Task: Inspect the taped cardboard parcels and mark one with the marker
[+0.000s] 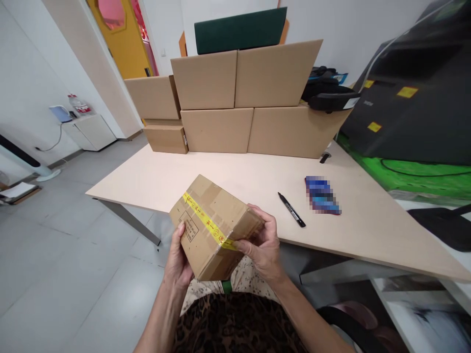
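I hold a small cardboard box (211, 223) sealed with a strip of yellow printed tape, tilted, at the near edge of the pale table (228, 176). My left hand (179, 257) grips its near left corner, thumb on the side with a printed stamp. My right hand (262, 242) is closed around the box's right end, fingers over the top edge by the tape's end. Both hands carry the box together just above the table's edge.
A black marker (291, 210) and a blue packet (323, 195) lie on the table to the right. Stacked cardboard boxes (243, 98) line the far edge. A large black machine (415, 93) stands at the right. A white cabinet (88, 131) stands on the grey floor at left.
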Motion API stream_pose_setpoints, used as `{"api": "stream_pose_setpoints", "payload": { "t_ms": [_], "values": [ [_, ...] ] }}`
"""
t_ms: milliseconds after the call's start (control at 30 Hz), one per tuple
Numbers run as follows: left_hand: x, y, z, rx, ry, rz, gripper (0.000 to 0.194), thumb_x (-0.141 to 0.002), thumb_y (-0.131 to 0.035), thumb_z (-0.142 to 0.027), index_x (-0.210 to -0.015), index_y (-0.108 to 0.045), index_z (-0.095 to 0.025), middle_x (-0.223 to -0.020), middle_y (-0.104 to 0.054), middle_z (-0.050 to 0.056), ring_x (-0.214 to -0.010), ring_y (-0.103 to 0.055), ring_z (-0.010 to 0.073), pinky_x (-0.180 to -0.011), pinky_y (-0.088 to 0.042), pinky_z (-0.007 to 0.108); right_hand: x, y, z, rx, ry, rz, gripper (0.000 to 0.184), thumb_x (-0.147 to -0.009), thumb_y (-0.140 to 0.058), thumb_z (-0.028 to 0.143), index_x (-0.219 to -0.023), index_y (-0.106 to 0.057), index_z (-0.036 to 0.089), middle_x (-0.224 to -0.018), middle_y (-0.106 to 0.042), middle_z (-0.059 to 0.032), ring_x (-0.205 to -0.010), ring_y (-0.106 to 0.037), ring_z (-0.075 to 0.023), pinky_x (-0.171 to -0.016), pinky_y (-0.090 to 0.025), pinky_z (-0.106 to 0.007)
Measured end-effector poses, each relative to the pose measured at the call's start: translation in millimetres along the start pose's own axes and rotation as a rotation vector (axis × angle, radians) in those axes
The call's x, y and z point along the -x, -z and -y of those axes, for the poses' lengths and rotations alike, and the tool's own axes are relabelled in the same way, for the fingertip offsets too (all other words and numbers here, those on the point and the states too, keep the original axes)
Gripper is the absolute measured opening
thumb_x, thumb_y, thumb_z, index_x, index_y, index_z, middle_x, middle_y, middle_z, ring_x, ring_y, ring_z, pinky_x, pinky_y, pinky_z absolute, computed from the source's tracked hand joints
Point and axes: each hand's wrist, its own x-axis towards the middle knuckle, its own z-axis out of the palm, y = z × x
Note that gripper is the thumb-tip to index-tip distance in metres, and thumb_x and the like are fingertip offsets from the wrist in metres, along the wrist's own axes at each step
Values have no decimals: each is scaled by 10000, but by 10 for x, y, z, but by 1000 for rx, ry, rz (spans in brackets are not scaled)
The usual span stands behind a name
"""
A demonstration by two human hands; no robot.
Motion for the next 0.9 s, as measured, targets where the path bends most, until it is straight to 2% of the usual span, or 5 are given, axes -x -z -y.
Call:
{"api": "stream_pose_setpoints", "payload": {
  "t_ms": [233,400,567,733,900],
  "values": [
    [87,-63,11,61,67,59,514,-948,-565,-286,-1425,-507,-104,-969,-808,134,-983,-771,320,-926,-610,448,89,-126,-12,-55,179,19,1022,-676,-929,459,-1489,-312,387,-1606,-373,-67,-1446,-428,-300,-1156,-415,-467],
    [121,-115,38,58,93,74,481,-960,-552,-308,-1393,-541,-97,-965,-808,136,-942,-777,311,-917,-611,450,45,-104,73,-50,174,27,963,-668,-940,380,-1453,-384,363,-1575,-419,-75,-1426,-458,-305,-1161,-411,-468],
    [73,-132,215,33,-259,31,296,-824,-742,-288,-1094,-693,-178,-953,-811,41,-864,-767,219,-942,-593,349,105,-24,5,-201,-50,-36,1202,-626,-942,375,-1573,-201,372,-1640,-366,-76,-1464,-424,-300,-1155,-417,-494],
    [51,-38,520,-294,-551,145,672,-671,-883,-472,-1239,-656,-194,-1100,-775,76,-1101,-704,299,-1015,-537,409,222,41,-96,-370,-283,-216,794,-614,-906,380,-1349,-611,321,-1191,-773,-30,-1038,-738,-293,-875,-600,-436],
    [60,79,469,-373,-440,360,984,-639,-840,-671,-1468,-514,-254,-1325,-690,131,-1330,-559,368,-1133,-419,491,217,454,-67,-328,-337,-405,255,-480,-860,295,-708,-777,215,-716,-803,-21,-633,-747,-265,-642,-609,-385]
  ]
}}
